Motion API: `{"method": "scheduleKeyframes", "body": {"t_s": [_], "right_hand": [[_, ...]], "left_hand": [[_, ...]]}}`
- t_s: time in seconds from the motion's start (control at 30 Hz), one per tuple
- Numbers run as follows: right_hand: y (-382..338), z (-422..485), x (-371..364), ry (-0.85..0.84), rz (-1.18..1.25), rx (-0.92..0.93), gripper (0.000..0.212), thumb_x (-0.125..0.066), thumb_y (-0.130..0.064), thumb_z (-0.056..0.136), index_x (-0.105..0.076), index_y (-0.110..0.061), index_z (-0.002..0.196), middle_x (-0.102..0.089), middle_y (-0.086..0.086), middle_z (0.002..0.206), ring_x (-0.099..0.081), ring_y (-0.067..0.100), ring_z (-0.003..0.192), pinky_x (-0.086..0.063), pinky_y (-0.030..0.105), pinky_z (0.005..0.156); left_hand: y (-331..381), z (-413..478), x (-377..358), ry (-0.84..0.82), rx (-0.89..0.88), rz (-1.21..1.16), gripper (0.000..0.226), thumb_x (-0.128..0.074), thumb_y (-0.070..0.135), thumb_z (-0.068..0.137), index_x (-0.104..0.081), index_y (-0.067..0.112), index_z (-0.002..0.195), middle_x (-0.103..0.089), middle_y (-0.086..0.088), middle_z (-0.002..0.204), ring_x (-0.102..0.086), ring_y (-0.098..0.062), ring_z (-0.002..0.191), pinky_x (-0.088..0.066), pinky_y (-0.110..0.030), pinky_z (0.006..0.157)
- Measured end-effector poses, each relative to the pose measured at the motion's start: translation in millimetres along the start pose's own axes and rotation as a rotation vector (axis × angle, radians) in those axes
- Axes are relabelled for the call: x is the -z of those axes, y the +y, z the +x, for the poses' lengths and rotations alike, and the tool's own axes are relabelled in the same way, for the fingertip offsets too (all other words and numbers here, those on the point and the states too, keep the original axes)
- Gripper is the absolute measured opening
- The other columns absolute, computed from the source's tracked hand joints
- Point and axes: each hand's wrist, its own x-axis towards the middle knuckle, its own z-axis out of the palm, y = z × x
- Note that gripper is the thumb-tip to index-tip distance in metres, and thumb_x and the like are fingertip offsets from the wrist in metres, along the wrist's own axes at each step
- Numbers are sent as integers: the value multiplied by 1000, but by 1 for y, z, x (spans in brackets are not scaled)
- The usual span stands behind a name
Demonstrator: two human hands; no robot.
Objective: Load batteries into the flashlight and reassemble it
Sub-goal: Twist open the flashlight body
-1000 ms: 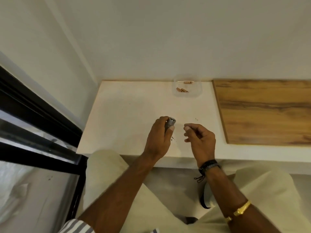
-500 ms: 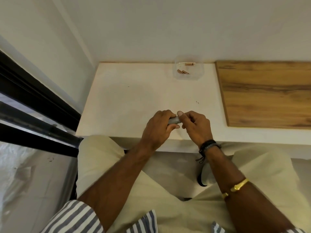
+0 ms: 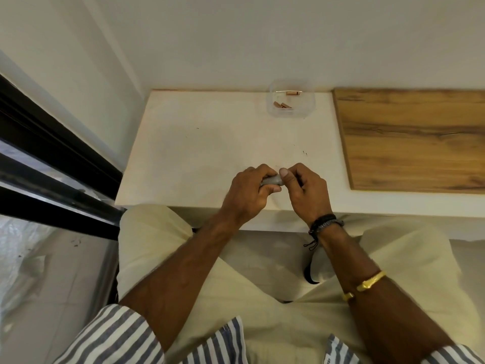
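While both hands meet over the near edge of the white counter (image 3: 210,143), one grey flashlight (image 3: 271,180) lies between them, its long axis running left to right. The left hand (image 3: 248,191) wraps its body with clenched fingers (image 3: 273,189); the right hand (image 3: 305,189) pinches its right end. At the far edge, one clear tray (image 3: 305,111) holds three copper-coloured batteries (image 3: 282,105).

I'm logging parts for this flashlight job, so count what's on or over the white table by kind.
Grey flashlight, gripped by the left hand and right hand: 1
Clear container: 1
Copper-coloured batteries in it: 3
Total: 5
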Motion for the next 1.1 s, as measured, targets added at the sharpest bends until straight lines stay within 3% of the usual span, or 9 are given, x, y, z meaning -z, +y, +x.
{"method": "scheduleKeyframes", "body": {"t_s": [0.17,0.27,0.4,0.53,0.7,0.8,0.93,1.1], "right_hand": [[0,-2,-1,2,-33,44,30,-56,-36,102,-65,-11,87,-60,-3,68,-51,4,59,-38,8,56],[-1,-1,-2,0,-54,34,29,-56,-36,103,-64,-14,85,-60,-4,66,-53,4,59,-38,11,54],[-1,2,-9,64,-206,-165,44,-42,-42,102,-49,-23,63,-52,-5,55,-47,12,52,-32,28,51],[3,4,-12,38,-358,-329,53,-33,-42,99,-45,-16,54,-47,1,51,-44,21,51,-26,28,50],[-3,3,-12,103,-345,-177,55,-27,-43,95,-37,-20,46,-38,-3,42,-34,15,42,-23,26,49],[-4,0,-10,120,-343,-61,57,-27,-41,97,-34,-21,45,-35,-6,39,-32,15,39,-23,25,48],[-7,-3,-8,146,-307,207,51,-30,-35,100,-43,-24,53,-39,-9,42,-35,15,38,-24,23,47],[-6,-2,-13,115,-259,124,50,-31,-46,101,-47,-24,60,-42,-11,47,-39,9,44,-27,25,47]], "left_hand": [[-1,2,4,-43,26,-104,20,-73,18,90,-68,7,105,-74,-5,95,-66,-16,79,-56,-29,73],[-2,1,9,-51,41,-132,22,-74,19,89,-69,7,106,-75,-4,96,-67,-18,82,-57,-30,75],[6,-10,3,-44,-66,36,24,-68,27,92,-65,13,111,-72,-1,98,-60,-16,86,-52,-34,74],[8,-16,-1,-16,-86,139,24,-61,29,96,-63,14,114,-72,-1,99,-60,-20,87,-53,-41,73],[10,-9,4,-89,-40,-30,20,-60,21,98,-65,8,112,-73,-3,96,-65,-22,83,-53,-44,75],[9,-7,9,-138,-52,-128,15,-60,14,98,-69,4,105,-74,-5,90,-67,-18,79,-56,-36,74],[9,-5,12,-95,-59,-116,32,-44,12,104,-69,2,87,-69,-4,72,-62,-14,63,-56,-31,66],[2,-2,12,-95,19,-169,34,-38,14,108,-66,4,91,-72,-5,78,-66,-16,67,-56,-29,66]]}}
